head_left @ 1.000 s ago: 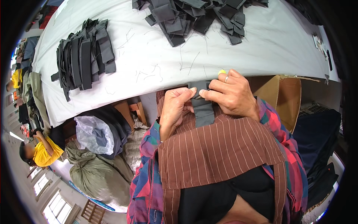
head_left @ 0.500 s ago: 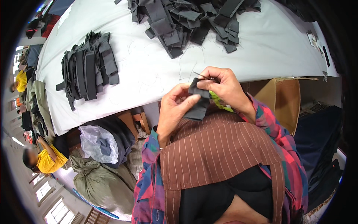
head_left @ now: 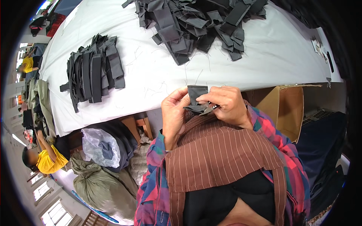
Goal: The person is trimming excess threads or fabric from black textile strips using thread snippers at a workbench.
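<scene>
Head view: an open brown cardboard box (head_left: 288,109) stands below the table's near edge at right; a clear plastic bag (head_left: 100,147) and a green sack (head_left: 102,188) lie on the floor at left. Both the left hand (head_left: 174,113) and the right hand (head_left: 226,105) pinch a dark grey fabric strip (head_left: 197,98) just off the white table (head_left: 158,79). A neat stack of strips (head_left: 92,71) lies left, and a loose heap (head_left: 200,24) lies at the far side.
</scene>
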A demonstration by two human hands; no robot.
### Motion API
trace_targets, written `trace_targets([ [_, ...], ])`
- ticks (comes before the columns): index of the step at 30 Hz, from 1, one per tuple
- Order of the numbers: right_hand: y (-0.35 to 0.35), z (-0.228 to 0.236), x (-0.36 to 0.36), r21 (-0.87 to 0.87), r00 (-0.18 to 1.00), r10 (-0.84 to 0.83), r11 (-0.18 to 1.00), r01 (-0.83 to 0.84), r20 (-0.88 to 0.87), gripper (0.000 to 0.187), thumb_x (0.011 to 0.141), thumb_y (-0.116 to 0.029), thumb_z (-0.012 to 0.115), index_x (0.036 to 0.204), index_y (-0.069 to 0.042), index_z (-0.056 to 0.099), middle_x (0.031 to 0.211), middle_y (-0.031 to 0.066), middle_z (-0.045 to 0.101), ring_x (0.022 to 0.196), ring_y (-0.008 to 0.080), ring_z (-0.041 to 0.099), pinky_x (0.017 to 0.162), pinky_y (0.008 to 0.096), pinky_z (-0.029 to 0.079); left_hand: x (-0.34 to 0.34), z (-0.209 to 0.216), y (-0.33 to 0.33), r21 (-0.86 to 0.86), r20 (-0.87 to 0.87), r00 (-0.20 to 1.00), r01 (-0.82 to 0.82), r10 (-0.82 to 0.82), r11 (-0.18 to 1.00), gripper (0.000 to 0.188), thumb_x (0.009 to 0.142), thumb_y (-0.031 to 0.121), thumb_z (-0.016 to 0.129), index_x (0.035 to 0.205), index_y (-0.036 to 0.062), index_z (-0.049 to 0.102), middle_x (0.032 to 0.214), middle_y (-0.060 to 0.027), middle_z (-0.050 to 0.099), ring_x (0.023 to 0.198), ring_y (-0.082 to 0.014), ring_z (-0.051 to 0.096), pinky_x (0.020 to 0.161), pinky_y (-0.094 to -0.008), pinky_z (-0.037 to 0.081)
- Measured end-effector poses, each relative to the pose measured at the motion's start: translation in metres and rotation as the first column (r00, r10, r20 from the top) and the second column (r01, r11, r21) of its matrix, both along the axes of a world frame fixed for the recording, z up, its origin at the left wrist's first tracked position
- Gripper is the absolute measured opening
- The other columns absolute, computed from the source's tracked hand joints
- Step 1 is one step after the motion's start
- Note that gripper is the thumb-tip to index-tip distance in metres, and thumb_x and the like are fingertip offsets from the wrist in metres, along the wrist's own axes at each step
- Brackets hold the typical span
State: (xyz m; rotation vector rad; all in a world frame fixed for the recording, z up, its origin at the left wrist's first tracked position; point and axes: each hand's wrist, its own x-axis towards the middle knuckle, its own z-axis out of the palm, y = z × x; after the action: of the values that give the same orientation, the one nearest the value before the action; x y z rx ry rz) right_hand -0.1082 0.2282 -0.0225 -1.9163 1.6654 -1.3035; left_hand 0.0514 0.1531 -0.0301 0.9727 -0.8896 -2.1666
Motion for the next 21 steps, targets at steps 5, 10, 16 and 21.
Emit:
trace_targets([
  [5, -0.001, 0.002, 0.000, 0.032, 0.998, -0.030, 0.999, 0.028, 0.047, 0.028, 0.060, 0.005, 0.066, 0.086, -0.008, 0.069, 0.064, 0.0057, 0.058, 0.056, 0.0236, 0.057, 0.051, 0.0324, 0.043, 0.000, 0.012, -0.005, 0.082, -0.067, 0.997, 0.036, -0.030, 0.996, 0.022, 0.089, 0.003, 0.061, 0.110, -0.0056, 0.061, 0.095, -0.0075, 0.066, 0.080, -0.0093, 0.062, 0.069, -0.0217, 0.051],
  [10, 0.002, -0.003, -0.002, 0.080, 0.994, 0.004, 0.997, -0.012, 0.111, 0.027, 0.062, 0.004, 0.066, 0.086, -0.007, 0.069, 0.067, 0.0064, 0.059, 0.057, 0.0243, 0.057, 0.053, 0.0325, 0.044, -0.002, 0.001, 0.000, 0.058, 0.050, 0.999, -0.016, 0.013, 0.998, 0.019, 0.087, 0.006, 0.065, 0.103, -0.0041, 0.064, 0.087, -0.0055, 0.066, 0.071, -0.0077, 0.061, 0.062, -0.0210, 0.050],
  [16, 0.001, 0.020, -0.026, 0.084, 0.996, -0.094, 0.992, 0.094, -0.005, 0.030, 0.065, -0.002, 0.071, 0.094, -0.010, 0.069, 0.068, 0.0049, 0.059, 0.061, 0.0214, 0.055, 0.058, 0.0308, 0.043, 0.003, 0.000, -0.002, 0.024, 0.078, 0.992, -0.104, 0.102, 0.994, 0.011, 0.087, 0.007, 0.066, 0.093, -0.0024, 0.066, 0.080, -0.0039, 0.065, 0.065, -0.0070, 0.058, 0.057, -0.0193, 0.046],
  [21, 0.001, 0.021, -0.034, 0.000, 0.970, -0.151, 0.988, 0.153, -0.189, 0.027, 0.068, -0.013, 0.075, 0.094, -0.012, 0.070, 0.068, 0.0011, 0.057, 0.061, 0.0196, 0.050, 0.060, 0.0308, 0.037, 0.001, 0.002, -0.002, 0.005, 0.087, 0.986, -0.140, 0.139, 0.990, 0.009, 0.086, 0.007, 0.067, 0.091, -0.0018, 0.066, 0.078, -0.0030, 0.065, 0.061, -0.0062, 0.056, 0.054, -0.0197, 0.045],
])
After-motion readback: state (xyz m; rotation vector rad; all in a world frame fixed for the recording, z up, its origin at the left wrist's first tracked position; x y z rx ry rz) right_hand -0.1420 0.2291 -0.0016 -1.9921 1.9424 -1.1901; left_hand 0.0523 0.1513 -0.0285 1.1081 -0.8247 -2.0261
